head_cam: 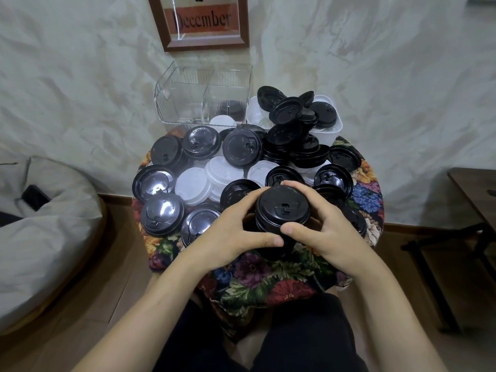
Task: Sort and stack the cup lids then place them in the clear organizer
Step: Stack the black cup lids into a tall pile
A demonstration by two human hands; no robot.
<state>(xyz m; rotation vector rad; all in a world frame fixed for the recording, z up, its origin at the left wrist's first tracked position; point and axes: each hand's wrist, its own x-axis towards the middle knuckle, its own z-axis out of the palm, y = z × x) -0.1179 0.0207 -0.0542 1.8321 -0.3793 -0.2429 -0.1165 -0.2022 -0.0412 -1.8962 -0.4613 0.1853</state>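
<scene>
A stack of black cup lids [281,210] stands at the near middle of the small round table, held from both sides. My left hand [230,232] grips its left side with the thumb across the front. My right hand [324,226] grips its right side, fingers curled over the top edge. Several loose black lids [243,148] and white lids [192,186] lie scattered over the floral tablecloth [257,277]. The clear organizer [188,87] stands at the back left of the table; a dark lid stack [230,109] shows through its right compartment.
A white tub [334,130] heaped with black lids sits at the back right, next to the organizer. A grey beanbag [45,226] lies on the floor at left, with a dark phone on it. A dark wooden table [475,189] stands at right. A framed picture hangs on the wall.
</scene>
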